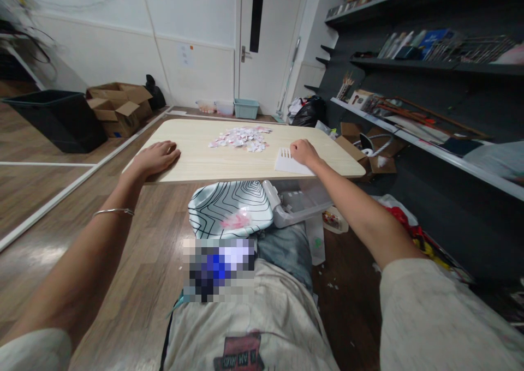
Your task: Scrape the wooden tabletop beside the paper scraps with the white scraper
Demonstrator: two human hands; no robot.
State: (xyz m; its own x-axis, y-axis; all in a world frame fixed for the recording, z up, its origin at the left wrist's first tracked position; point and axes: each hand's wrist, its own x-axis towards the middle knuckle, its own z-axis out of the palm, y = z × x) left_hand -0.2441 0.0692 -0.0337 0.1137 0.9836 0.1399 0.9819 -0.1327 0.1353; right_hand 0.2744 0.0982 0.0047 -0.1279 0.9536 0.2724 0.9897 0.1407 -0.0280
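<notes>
My left hand (158,158) lies flat on the left end of the pale wooden tabletop (204,163), fingers stretched out and nothing held. Toward the right side, my right hand (305,151) is closed in a fist. It rests at a white sheet (290,165) whose far edge has a row of slots; whatever the fingers may hold is hidden. Between the hands, farther back, a loose heap of small white and pinkish paper scraps (243,138) is spread over the tabletop.
Below the table's near edge are a black-lined pale tray (229,196) with a pink, clear plastic bag and a clear plastic bin (301,210). A dark shelving unit (429,87) stands at right. Cardboard boxes (118,109) and a black bin (57,120) stand at left.
</notes>
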